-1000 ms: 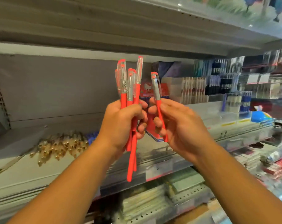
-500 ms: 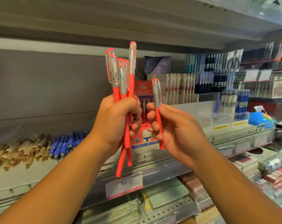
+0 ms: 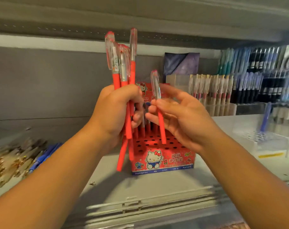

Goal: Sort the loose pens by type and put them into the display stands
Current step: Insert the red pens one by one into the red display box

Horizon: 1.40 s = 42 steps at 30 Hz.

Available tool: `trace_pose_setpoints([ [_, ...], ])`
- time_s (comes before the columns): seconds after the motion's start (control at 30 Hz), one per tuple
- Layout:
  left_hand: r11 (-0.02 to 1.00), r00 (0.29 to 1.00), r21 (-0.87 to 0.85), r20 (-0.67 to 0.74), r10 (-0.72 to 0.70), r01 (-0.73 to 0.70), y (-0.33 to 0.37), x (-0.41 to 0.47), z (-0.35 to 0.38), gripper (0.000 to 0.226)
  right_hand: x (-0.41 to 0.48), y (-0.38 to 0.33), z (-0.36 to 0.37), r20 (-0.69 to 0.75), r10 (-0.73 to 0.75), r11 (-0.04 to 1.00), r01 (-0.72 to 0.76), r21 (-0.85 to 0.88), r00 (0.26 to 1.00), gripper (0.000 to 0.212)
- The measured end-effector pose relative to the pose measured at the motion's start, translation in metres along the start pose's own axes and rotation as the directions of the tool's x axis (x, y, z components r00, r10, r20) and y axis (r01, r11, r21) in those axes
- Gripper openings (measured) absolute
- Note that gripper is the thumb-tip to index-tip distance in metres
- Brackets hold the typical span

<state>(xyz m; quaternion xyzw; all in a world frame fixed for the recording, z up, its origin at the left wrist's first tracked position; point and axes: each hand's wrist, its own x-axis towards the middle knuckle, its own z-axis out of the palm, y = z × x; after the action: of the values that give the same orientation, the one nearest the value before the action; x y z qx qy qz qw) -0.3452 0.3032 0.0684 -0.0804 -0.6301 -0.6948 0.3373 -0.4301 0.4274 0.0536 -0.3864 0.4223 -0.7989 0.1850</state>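
Note:
My left hand (image 3: 114, 111) grips a bunch of red pens (image 3: 122, 70) with clear caps, upright, their ends hanging below the fist. My right hand (image 3: 180, 116) pinches a single red pen (image 3: 159, 113) between thumb and fingers, cap up, its lower end just above the holes of a red cartoon-cat display stand (image 3: 163, 160). The stand sits on the grey shelf (image 3: 107, 179) right behind both hands. A few pens stand in its back rows, mostly hidden by my hands.
Loose gold-trimmed pens (image 3: 11, 159) and blue pens (image 3: 44, 156) lie in a heap on the shelf at the left. Clear acrylic stands (image 3: 213, 93) full of pens fill the right side. A shelf board hangs low overhead.
The view has closed in on the shelf and the red stand now fills the centre. My right hand has lowered its single pen toward the stand's holes, its fingers more spread.

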Motion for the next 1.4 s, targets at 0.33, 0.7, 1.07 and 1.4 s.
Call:
trace_pose_setpoints([
  [0.33,0.939,0.942,0.343,-0.319,0.107,0.009,-0.030,0.076,-0.001,0.007,0.090,0.012,-0.032,0.021,-0.013,0.757,0.024,-0.653,1.000,0.026],
  [0.7,0.949,0.976,0.316,-0.201,0.086,-0.018,-0.060,0.084,-0.023,0.010,0.099,0.043,-0.059,0.235,-0.293,0.397,0.342,-0.852,0.927,0.072],
  [1.07,0.945,0.982,0.325,-0.171,0.078,-0.019,-0.063,0.080,-0.025,0.011,0.092,0.044,-0.063,0.110,-0.263,0.578,0.248,-0.778,0.958,0.068],
  [1.4,0.930,0.982,0.364,-0.146,0.115,-0.055,-0.053,0.077,-0.020,0.016,0.089,0.038,-0.066,0.124,-0.281,0.586,0.272,-0.763,0.952,0.061],
])
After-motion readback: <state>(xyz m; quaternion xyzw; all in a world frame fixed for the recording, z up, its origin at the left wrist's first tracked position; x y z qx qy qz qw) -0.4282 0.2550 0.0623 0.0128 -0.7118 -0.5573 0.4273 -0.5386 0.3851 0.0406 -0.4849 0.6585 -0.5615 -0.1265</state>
